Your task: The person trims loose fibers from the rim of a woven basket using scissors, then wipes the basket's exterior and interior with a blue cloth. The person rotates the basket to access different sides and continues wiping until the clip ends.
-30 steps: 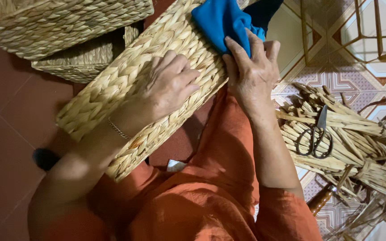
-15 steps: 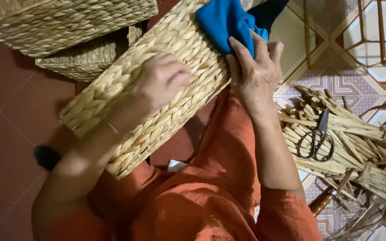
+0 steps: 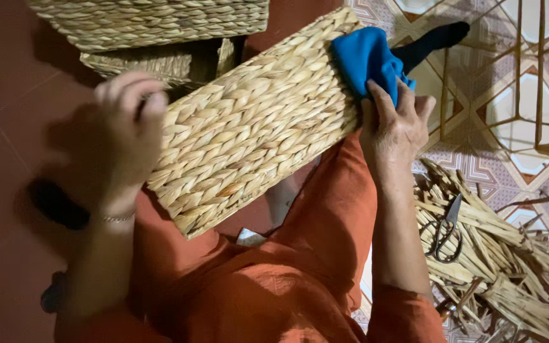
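Woven basket [image 3: 255, 121] lay across the orange-clad lap; left hand [image 3: 125, 136] was loose, fingers apart, at its edge; right hand [image 3: 394, 124] pinched the blue cloth [image 3: 366, 57]; unsteadied, the basket risked sliding off toward scissors [image 3: 443, 228].

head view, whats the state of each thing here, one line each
woven basket: tilted across the lap, right end held
blue cloth: bunched, pressed on the basket's end
right hand: gripping the basket end at the cloth
left hand: blurred, at the basket's left end, grip unclear
scissors: closed, lying on the pile of dry strips
stacked baskets: resting on the floor behind
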